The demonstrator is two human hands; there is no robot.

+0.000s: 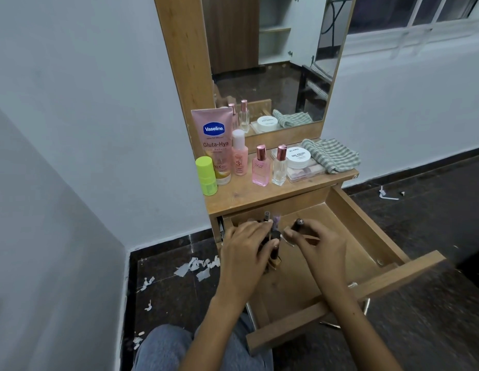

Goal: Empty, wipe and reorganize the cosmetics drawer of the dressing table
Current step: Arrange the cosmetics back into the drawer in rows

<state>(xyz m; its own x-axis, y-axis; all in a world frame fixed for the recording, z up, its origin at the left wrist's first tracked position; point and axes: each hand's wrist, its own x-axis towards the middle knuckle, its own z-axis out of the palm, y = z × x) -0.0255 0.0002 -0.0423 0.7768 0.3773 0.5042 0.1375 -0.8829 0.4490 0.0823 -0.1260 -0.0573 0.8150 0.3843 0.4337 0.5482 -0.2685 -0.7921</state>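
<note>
The wooden drawer (372, 236) of the dressing table is pulled out, and both my hands are inside it. My left hand (246, 250) grips a cluster of small dark cosmetic bottles (273, 236) standing at the drawer's back left corner. My right hand (316, 245) pinches a small dark-capped tube (298, 223) beside them. On the tabletop stand a pink Vaseline tube (214, 140), a lime-green bottle (206, 175), a pink pump bottle (239, 153), two perfume bottles (260, 167), a white nail-polish-remover jar (298, 157) on a flat palette, and a green striped cloth (332, 155).
A mirror (273, 62) rises behind the tabletop. Torn white paper scraps (198, 266) litter the dark floor left of the table, and more lie at the right (388, 195). The white wall stands close on the left. My knee in grey trousers (163, 346) is below.
</note>
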